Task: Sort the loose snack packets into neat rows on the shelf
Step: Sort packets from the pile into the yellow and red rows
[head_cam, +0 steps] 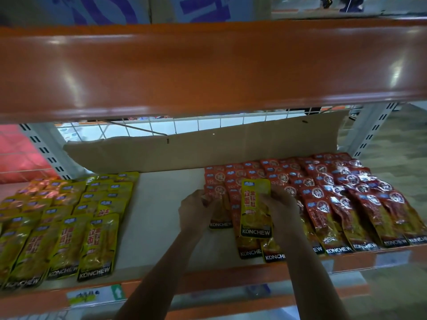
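**Both hands on packets at mid-shelf**

Head view: the shelf (159,204) carries yellow packets (69,227) in overlapping rows on its left part, running to the front edge, and red packets (346,199) in rows across its right part, back to front. Bare strip of shelf between the 2 groups.

R hand (280,210) grips one yellow packet (256,207) by its right side, fingers closed on it; packet upright, label facing the camera, lying over the left end of the red rows. L hand (195,210) pinches a red packet (219,213) at the left edge of the red group, just beside the yellow one.

Cardboard sheet (208,144) stands along the shelf's back edge, wire mesh (184,123) behind it. Orange upper shelf (208,65) overhangs. Price tags (92,294) on the front rail.
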Tool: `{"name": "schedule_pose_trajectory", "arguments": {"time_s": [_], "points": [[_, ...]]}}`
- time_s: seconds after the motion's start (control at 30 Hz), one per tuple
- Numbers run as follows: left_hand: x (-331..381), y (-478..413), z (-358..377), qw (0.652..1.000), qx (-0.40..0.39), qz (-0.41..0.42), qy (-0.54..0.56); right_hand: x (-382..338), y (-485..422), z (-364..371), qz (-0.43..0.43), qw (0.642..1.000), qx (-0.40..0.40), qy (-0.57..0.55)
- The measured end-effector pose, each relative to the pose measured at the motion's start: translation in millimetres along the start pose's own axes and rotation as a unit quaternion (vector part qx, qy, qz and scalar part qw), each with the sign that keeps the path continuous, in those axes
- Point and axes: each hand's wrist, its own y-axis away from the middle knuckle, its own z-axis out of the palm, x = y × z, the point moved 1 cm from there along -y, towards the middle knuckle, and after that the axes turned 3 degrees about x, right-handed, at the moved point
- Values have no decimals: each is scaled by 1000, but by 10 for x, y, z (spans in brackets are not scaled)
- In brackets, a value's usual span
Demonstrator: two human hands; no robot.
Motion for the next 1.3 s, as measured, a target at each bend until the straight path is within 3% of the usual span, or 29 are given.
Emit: {"name": "schedule_pose_trajectory", "arguments": {"time_s": [0.37, 0.63, 0.87, 1.03, 1.2, 1.3], "points": [[31, -105, 44, 996, -3, 25, -91, 14, 2, -53, 9, 1000, -9, 17], [10, 2, -155, 999, 8, 12, -32, 145, -60, 169, 2, 998, -42, 50], [-269, 203, -710, 988, -47, 37, 144, 284, 162, 917, -6, 993, -110, 32], [-720, 312, -1256, 972, -8, 20, 234, 400, 472, 1618, -10, 989, -146, 8], [-1436, 384, -1954, 968, 38, -7, 248, 571, 949, 2419, 6, 976, -216, 20], [-1811, 397, -2419, 965, 52, -12, 258, 697, 1251, 2906, 12, 974, -219, 51]]}}
